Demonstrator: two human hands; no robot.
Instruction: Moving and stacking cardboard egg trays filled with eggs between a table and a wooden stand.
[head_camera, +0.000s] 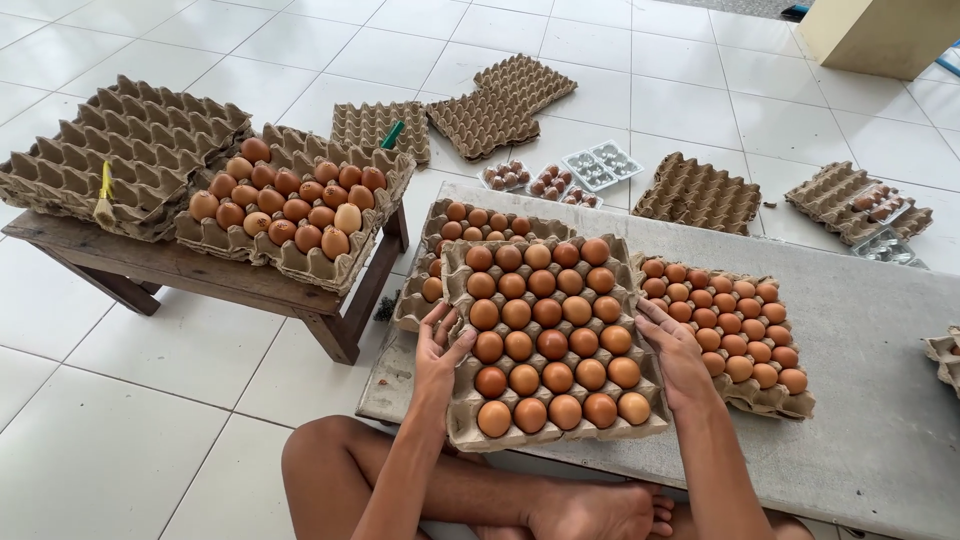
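left hand (437, 352), right hand (677, 357) | grip egg tray (552, 330) (full) | neighbour trays (735, 335) touching

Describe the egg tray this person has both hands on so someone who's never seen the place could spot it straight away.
On the grey slab on the white tiled floor, find the full brown pulp-card egg tray nearest the seated person. The left hand and right hand grip its two sides. Unlike the full trays beside and behind it, it lies tilted on top of them.
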